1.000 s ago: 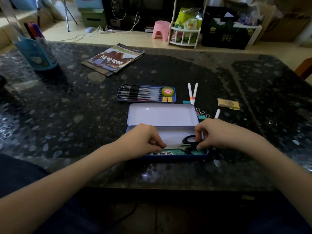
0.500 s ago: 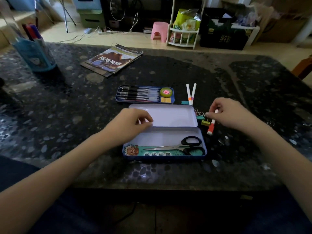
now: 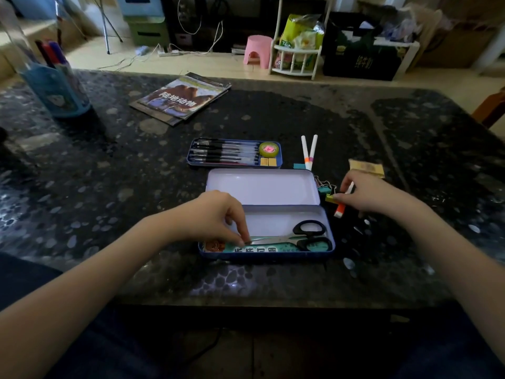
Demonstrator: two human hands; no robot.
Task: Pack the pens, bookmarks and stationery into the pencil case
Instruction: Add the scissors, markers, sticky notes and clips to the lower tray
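Right hand (image 3: pixel 371 195) pinches an orange-tipped marker (image 3: pixel 341 207) beside the open pencil case (image 3: pixel 326 214); left hand (image 3: pixel 216 217) touches the scissors (image 3: pixel 297 237) inside. Nearby binder clips (image 3: pixel 326 188) could snag and scatter.

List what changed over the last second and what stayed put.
The right hand let go of the scissors and moved right to grip a white marker beside the clips. The left hand lifted off, then came back down onto the scissor blades. The scissors stayed in the pencil case; the pen tray and two markers did not move.
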